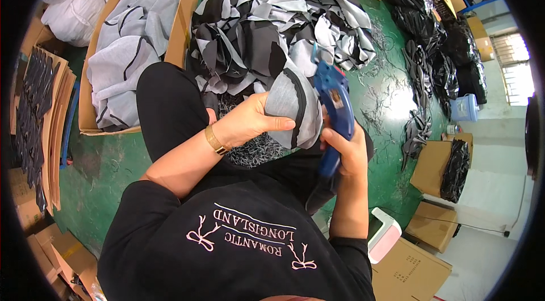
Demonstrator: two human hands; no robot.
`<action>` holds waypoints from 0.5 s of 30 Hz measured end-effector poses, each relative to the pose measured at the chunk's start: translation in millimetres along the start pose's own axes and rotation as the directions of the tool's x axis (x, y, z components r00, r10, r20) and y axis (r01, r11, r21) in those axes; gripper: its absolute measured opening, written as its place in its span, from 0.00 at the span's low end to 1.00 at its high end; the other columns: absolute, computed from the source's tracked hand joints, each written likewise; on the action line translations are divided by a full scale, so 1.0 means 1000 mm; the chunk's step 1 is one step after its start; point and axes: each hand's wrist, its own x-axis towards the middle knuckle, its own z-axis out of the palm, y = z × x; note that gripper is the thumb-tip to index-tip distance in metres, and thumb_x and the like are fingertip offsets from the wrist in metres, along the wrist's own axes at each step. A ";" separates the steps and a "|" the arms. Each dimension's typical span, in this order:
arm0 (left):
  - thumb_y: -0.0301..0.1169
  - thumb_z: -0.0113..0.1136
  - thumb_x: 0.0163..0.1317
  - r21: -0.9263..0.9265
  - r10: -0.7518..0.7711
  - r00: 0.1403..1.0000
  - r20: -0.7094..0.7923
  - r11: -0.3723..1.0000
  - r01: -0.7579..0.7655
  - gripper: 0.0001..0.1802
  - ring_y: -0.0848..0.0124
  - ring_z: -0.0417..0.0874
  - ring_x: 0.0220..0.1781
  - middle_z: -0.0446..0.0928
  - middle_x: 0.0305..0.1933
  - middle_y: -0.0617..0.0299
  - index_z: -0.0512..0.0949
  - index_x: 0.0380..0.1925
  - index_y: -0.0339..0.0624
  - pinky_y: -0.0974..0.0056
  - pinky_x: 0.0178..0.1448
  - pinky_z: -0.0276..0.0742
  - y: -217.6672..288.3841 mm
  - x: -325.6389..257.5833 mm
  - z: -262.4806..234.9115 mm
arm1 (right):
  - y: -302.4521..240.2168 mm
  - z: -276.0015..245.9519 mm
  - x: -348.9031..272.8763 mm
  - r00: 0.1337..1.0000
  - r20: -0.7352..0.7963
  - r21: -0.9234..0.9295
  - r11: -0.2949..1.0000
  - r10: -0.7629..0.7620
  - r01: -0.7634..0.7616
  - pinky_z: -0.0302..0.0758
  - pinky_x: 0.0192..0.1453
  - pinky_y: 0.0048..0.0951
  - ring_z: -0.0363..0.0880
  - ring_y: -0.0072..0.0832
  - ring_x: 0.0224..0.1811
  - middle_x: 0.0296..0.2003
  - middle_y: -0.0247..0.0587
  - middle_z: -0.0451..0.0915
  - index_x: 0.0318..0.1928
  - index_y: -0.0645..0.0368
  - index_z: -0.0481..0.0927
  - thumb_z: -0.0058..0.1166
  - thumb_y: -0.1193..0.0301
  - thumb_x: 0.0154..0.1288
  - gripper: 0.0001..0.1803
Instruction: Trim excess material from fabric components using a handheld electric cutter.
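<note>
While the left hand (241, 121) is holding a rounded grey fabric piece (281, 99) with its thumb lying flat across the front, the right hand (350, 145) is closing around a blue handheld cutting tool (335, 96), whose narrow tip is pointing away from the body. The fabric piece is hanging in front of the person, between the two hands, and a black strip (298, 102) is curving down it. The tool is sitting just beside the piece's right edge; whether they are touching, one cannot tell. A gold-coloured band (215, 139) is circling the left wrist. Below the fabric, thin trimmings (255, 152) are lying between the person's legs. Farther out, a large heap of grey and black pieces (272, 8) is spreading over the green floor (102, 170). To its left, a cardboard box (183, 28) is holding more grey pieces (122, 65), with white sacks (74, 20) standing behind. Along the right side, black plastic bags (420, 17) are lying near a pale blue container (464, 109).
</note>
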 end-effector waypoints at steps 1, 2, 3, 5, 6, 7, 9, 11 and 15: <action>0.25 0.63 0.60 0.056 -0.005 1.000 -0.007 0.998 0.006 0.18 0.74 0.79 0.49 0.79 0.48 0.63 0.75 0.51 0.37 0.67 0.55 0.75 -0.001 -0.001 0.004 | 0.000 0.005 0.004 1.000 -0.005 0.004 1.000 -0.002 0.002 0.72 0.31 0.22 0.74 0.20 0.25 0.27 0.33 0.75 0.42 0.65 0.75 0.68 0.72 0.47 0.22; 0.30 0.59 0.64 0.071 0.027 1.000 0.002 0.997 -0.027 0.16 0.76 0.79 0.47 0.79 0.48 0.62 0.75 0.50 0.36 0.68 0.53 0.75 -0.004 -0.002 0.010 | 0.000 0.010 0.007 0.999 -0.002 -0.118 0.992 -0.048 0.048 0.72 0.32 0.21 0.74 0.19 0.26 0.28 0.32 0.75 0.43 0.65 0.75 0.69 0.72 0.46 0.23; 0.30 0.59 0.64 0.074 0.023 1.000 0.005 0.997 -0.024 0.16 0.76 0.79 0.47 0.79 0.48 0.62 0.75 0.50 0.36 0.68 0.53 0.75 -0.005 -0.001 0.010 | 0.001 0.015 0.009 0.996 0.008 -0.237 0.967 -0.093 0.092 0.72 0.32 0.20 0.74 0.18 0.28 0.28 0.31 0.76 0.43 0.65 0.75 0.70 0.72 0.46 0.24; 0.33 0.55 0.68 0.008 -0.106 0.985 -0.135 0.994 0.108 0.14 0.78 0.80 0.43 0.81 0.44 0.63 0.76 0.49 0.36 0.71 0.50 0.76 -0.010 -0.001 0.006 | 0.011 0.020 0.014 0.992 0.016 -0.302 0.945 -0.125 0.124 0.72 0.33 0.20 0.74 0.17 0.28 0.29 0.31 0.76 0.43 0.65 0.75 0.70 0.72 0.46 0.23; 0.34 0.53 0.69 -0.055 -0.069 0.988 -0.138 0.997 0.062 0.15 0.78 0.81 0.41 0.81 0.43 0.62 0.77 0.47 0.35 0.71 0.47 0.77 -0.011 0.002 0.004 | 0.015 0.018 0.015 0.997 0.026 -0.246 0.966 -0.073 0.077 0.72 0.32 0.21 0.74 0.18 0.28 0.28 0.31 0.76 0.43 0.65 0.75 0.68 0.73 0.47 0.22; 0.32 0.54 0.68 -0.114 -0.074 0.982 -0.174 0.992 0.054 0.13 0.76 0.82 0.42 0.81 0.43 0.60 0.77 0.46 0.34 0.69 0.47 0.78 -0.009 0.002 0.002 | 0.017 0.017 0.017 0.999 0.045 -0.190 0.981 -0.022 0.030 0.72 0.32 0.22 0.74 0.19 0.27 0.28 0.32 0.76 0.43 0.66 0.75 0.67 0.74 0.48 0.21; 0.30 0.57 0.66 -0.167 -0.046 0.970 -0.238 0.986 0.005 0.12 0.74 0.83 0.41 0.82 0.43 0.59 0.78 0.44 0.34 0.68 0.48 0.78 -0.007 0.003 -0.003 | 0.020 0.009 0.013 1.000 0.028 -0.165 0.986 -0.013 0.017 0.74 0.33 0.23 0.75 0.21 0.27 0.30 0.33 0.75 0.44 0.66 0.74 0.66 0.74 0.49 0.21; 0.29 0.58 0.65 -0.173 -0.038 0.964 -0.264 0.985 -0.008 0.11 0.74 0.83 0.41 0.82 0.43 0.59 0.78 0.44 0.34 0.67 0.48 0.78 -0.007 0.004 -0.012 | 0.023 -0.001 0.004 1.000 0.005 -0.099 0.995 0.002 -0.001 0.75 0.33 0.24 0.76 0.23 0.27 0.31 0.36 0.75 0.45 0.66 0.74 0.63 0.75 0.50 0.20; 0.28 0.59 0.64 -0.184 -0.009 0.955 -0.296 0.982 -0.048 0.10 0.73 0.83 0.40 0.82 0.42 0.60 0.79 0.43 0.35 0.67 0.47 0.79 -0.005 0.004 -0.022 | 0.016 -0.016 -0.025 0.993 0.073 -0.158 0.984 0.097 -0.085 0.76 0.30 0.24 0.76 0.23 0.25 0.31 0.36 0.75 0.44 0.67 0.74 0.63 0.75 0.49 0.20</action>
